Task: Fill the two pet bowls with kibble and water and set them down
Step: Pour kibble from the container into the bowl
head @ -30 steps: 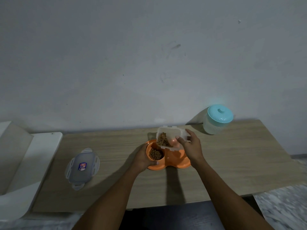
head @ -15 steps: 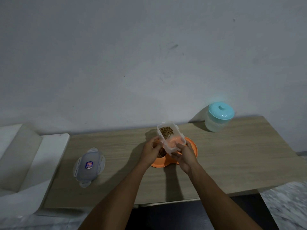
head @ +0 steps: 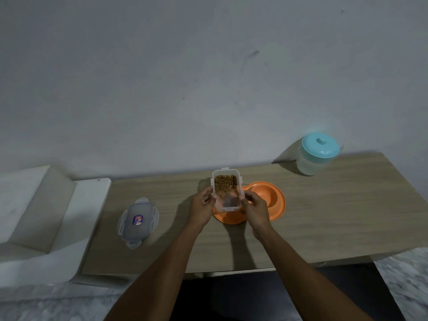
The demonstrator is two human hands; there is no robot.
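Double bowl: an orange double pet bowl (head: 268, 200) sits on the wooden table (head: 335, 216); its right well shows bare orange, and its left well is hidden.
Kibble container: a clear plastic tub (head: 227, 202), lid off, is held up over the bowl's left well.
Kibble: brown kibble (head: 225, 181) is heaped at the tub's far end.
Left hand (head: 201, 208): fingers curled round the tub's left wall.
Right hand (head: 256, 209): thumb and fingers grip the tub's right wall, above the bowl's middle.
Lid: the clip-lock lid (head: 138, 220) lies flat, well left of the bowl.
Jar: a teal-lidded jar (head: 317, 154) stands behind the bowl, to its right, by the wall.
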